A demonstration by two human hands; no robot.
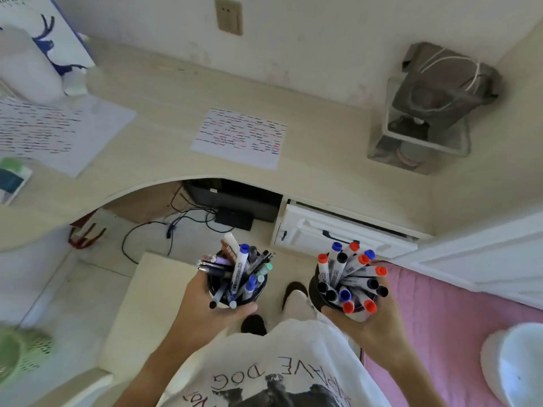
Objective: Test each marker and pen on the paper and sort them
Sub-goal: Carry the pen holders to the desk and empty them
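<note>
While both hands grip full black holders, keep level; set down beside marked white paper on worktop.

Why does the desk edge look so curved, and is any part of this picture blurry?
Head view: the wide-angle lens bows the desk edge and stretches the corners. Soft daylight, no harsh shadows or glare. The green basket at lower left and the white bottle at upper left are smeared and out of focus; the two pen cups in the left hand and right hand stay fairly sharp.
</note>
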